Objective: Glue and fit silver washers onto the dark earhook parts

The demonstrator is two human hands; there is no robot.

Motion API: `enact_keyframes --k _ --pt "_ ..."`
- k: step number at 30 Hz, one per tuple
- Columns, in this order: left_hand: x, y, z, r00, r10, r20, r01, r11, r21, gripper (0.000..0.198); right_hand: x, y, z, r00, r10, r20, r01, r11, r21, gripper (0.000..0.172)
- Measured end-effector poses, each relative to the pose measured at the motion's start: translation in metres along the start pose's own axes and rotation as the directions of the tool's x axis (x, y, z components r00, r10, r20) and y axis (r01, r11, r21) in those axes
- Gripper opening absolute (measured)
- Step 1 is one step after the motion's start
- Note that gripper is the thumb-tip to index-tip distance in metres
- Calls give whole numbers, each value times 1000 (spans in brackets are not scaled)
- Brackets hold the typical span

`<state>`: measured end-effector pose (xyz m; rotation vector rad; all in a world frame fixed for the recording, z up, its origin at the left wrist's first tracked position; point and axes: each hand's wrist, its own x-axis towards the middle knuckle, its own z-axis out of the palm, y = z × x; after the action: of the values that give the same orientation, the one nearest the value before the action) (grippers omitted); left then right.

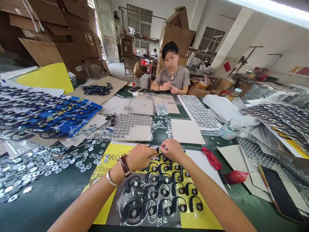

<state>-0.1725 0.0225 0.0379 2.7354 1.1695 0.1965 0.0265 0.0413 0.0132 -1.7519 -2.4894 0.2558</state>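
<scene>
My left hand (141,157), with a brown-strapped watch and a silver bangle on its wrist, is closed over the far part of a yellow and grey printed sheet (106,206). A slim silvery piece (154,158) shows at its fingertips; its kind is unclear. Close beside it, my right hand (173,150) has its fingers pinched together, and what they hold is hidden. Under and in front of both hands, rows of black ear hooks (166,206) with round silvery centres lie on the sheet, partly under clear film.
Loose metal washers (55,164) spread across the left. Stacked sheets of ear hooks (48,112) stand beyond them. A red glue bottle (235,177), red cloth (211,158) and phone (280,193) lie at right. Across the table sits a person (172,75), handling something small.
</scene>
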Motion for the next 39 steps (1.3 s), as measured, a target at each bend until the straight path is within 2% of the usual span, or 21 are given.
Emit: enact_keyframes --k 5,11,14,17,20,22,24,25,28,30,32,34,36,39 --pt "5 6 14 996 24 89 -34 994 104 18 12 -1 8 999 -29 30 26 996 82 17" --pt "19 12 22 994 -9 110 -10 986 169 22 -7 19 8 998 50 -31 -45 990 130 16" --pt "27 17 26 994 -12 112 -10 982 189 30 -12 21 11 997 56 -46 -50 991 128 16" --pt "33 21 32 994 -8 111 -16 978 210 36 -22 21 2 996 50 -78 -40 991 125 17" --pt "38 23 35 995 -4 102 -18 976 215 38 -51 31 -18 986 29 -163 -28 1000 9 19" --pt "40 24 30 996 3 89 -21 979 201 35 -80 49 -32 984 -3 -180 -31 982 -187 23" --pt "38 23 17 999 -4 50 -5 985 173 30 -110 75 -41 991 2 -132 -53 919 -392 43" --pt "35 23 8 1000 -17 17 14 987 158 29 -123 89 -42 992 40 -116 -90 879 -467 48" --pt "15 22 -22 988 -82 -131 95 991 96 36 -150 130 -33 985 167 -42 -158 781 -605 41" --pt "-5 21 -38 967 -111 -231 105 994 -39 36 -158 149 -19 968 250 10 -183 735 -652 34" --pt "-29 19 -43 952 -152 -266 102 976 -191 33 -161 160 -8 940 336 54 -212 702 -680 28" --pt "-55 12 -37 951 -206 -229 145 956 -255 34 -161 163 -6 909 410 72 -246 668 -702 28" --pt "-80 3 -21 957 -247 -153 217 958 -189 37 -161 159 -14 892 449 62 -271 638 -721 30" --pt "-114 -11 7 957 -286 -52 288 957 29 41 -159 146 -36 933 358 27 -239 677 -697 34"
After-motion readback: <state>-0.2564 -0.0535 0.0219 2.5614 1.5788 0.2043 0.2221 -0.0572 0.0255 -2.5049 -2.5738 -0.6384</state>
